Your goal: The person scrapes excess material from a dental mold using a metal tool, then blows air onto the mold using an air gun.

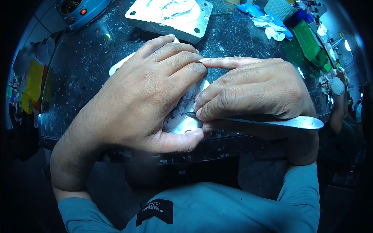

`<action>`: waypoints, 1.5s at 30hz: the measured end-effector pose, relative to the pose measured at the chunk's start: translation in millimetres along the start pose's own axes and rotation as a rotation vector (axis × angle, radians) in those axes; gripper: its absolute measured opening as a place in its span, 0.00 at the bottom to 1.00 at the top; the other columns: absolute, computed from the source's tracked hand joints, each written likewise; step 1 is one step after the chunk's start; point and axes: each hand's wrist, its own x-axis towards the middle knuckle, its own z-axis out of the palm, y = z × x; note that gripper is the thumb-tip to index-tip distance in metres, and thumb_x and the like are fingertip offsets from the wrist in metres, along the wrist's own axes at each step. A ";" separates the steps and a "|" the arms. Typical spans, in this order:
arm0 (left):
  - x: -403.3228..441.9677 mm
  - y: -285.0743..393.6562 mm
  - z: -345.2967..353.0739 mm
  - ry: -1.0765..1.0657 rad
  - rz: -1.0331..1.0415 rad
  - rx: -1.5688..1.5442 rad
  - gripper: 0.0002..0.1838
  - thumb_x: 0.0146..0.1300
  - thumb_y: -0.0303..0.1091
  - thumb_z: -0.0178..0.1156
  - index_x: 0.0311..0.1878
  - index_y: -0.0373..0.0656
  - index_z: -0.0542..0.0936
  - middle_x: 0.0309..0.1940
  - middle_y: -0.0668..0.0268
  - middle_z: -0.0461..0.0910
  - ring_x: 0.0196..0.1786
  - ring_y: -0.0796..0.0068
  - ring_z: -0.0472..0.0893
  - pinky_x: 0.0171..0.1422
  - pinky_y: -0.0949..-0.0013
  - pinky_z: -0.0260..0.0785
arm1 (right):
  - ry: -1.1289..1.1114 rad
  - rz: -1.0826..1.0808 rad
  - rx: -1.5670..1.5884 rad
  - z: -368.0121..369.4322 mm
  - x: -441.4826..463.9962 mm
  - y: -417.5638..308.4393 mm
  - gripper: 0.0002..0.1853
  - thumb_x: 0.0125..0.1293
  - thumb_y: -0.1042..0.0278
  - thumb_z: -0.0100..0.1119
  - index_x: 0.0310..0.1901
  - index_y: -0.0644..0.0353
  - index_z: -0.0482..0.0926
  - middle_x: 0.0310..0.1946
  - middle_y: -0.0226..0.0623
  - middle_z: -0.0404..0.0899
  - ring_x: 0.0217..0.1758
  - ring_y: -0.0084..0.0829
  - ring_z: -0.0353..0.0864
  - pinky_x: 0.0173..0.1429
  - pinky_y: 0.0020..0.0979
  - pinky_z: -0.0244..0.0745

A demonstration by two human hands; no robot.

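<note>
A: How do the hands stand, please?

B: The left hand [136,93] lies palm down, its fingers together and pointing away to the right. Its thumb is stretched apart, along the near side of a pale piece [182,123].

A: Does this hand grip the piece?

B: I cannot tell; the underside of the fingers is hidden.

A: And the right hand [256,89]?

B: It is bent at the knuckles and closed around a slim metal tool [295,122]. The thin tip points left, at the piece; the broad rounded end goes out to the right. One straight finger reaches to the left fingers.

A: Where is the piece exactly?

B: Between the hands, above the worktop [77,70], near its front edge. Most of it is covered, so its whole shape is not clear. A white rounded end [116,68] shows beyond the left hand; whether it belongs to the same piece, I cannot say.
</note>
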 end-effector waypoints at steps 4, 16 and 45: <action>1.0 -0.8 -1.5 0.001 0.006 -0.013 0.46 0.52 0.56 0.66 0.69 0.31 0.78 0.64 0.44 0.80 0.73 0.43 0.76 0.86 0.35 0.55 | -0.021 0.001 -0.040 -3.3 3.5 -7.0 0.09 0.58 0.66 0.81 0.38 0.57 0.90 0.38 0.33 0.92 0.45 0.35 0.95 0.68 0.51 0.86; 3.4 -1.2 -1.1 0.020 0.026 -0.078 0.38 0.51 0.48 0.66 0.64 0.34 0.80 0.63 0.47 0.81 0.72 0.45 0.78 0.86 0.35 0.55 | -0.048 0.013 -0.039 -10.3 3.3 -7.0 0.08 0.58 0.73 0.79 0.36 0.62 0.87 0.38 0.37 0.89 0.42 0.36 0.93 0.53 0.33 0.90; -27.0 -40.7 -50.6 0.027 -0.722 -0.042 0.28 0.74 0.58 0.65 0.46 0.36 0.89 0.21 0.62 0.82 0.21 0.77 0.76 0.33 0.64 0.68 | 0.298 -0.032 0.127 0.4 -4.8 42.3 0.12 0.66 0.82 0.74 0.50 0.65 0.88 0.47 0.42 0.90 0.51 0.32 0.91 0.57 0.32 0.86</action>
